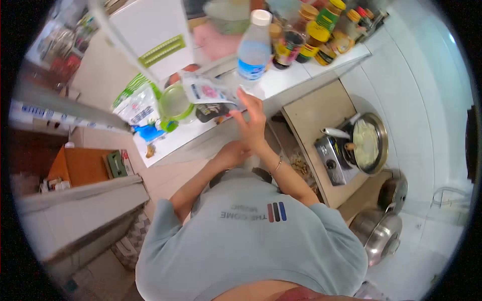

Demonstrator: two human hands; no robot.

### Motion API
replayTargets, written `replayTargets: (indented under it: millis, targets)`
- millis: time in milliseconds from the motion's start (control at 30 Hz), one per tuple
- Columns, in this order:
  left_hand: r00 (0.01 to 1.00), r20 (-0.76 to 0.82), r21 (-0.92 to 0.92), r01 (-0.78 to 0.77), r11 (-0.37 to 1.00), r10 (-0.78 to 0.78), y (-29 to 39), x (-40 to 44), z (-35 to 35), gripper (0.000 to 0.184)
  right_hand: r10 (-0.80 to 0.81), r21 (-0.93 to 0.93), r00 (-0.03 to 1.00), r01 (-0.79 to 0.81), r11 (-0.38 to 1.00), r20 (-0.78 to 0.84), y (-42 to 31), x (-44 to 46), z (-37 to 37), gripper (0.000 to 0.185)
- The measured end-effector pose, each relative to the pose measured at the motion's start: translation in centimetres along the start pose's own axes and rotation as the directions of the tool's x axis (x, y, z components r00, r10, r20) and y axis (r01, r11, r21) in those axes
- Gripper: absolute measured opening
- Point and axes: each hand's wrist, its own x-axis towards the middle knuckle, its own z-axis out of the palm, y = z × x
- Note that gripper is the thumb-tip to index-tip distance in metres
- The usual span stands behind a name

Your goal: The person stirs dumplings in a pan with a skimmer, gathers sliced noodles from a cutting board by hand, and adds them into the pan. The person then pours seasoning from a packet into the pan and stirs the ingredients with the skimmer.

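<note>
By the hands (253,124), glossy pouch (205,89), plastic bottle (252,52)

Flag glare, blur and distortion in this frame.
Head view: strong fisheye, black corners, grout lines on the tiled wall bowed. Head view: bright glare patch near the upper right edge, highlights on the steel pot. Head view: small print on the white pouch by the right hand too soft to read; whether from motion or focus, can't tell.
</note>
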Motion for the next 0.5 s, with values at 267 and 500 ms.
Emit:
replayTargets:
  millis: [267,500]
  targets:
    - [0.986,0.116,-0.131,-0.101,0.986,0.116,-0.7,4.3,2.1,0.021,0.09,-0.263,0.988,-0.121,0.957,-0.128,3.6,-6.5,-14.8,0.016]
    - [0.961,0.191,-0.022,-0.198,0.98,0.199,3.0,9.0,4.8,0.022,0.085,-0.697,0.822,-0.527,0.486,-0.562,4.7,-11.2,-28.8,0.046]
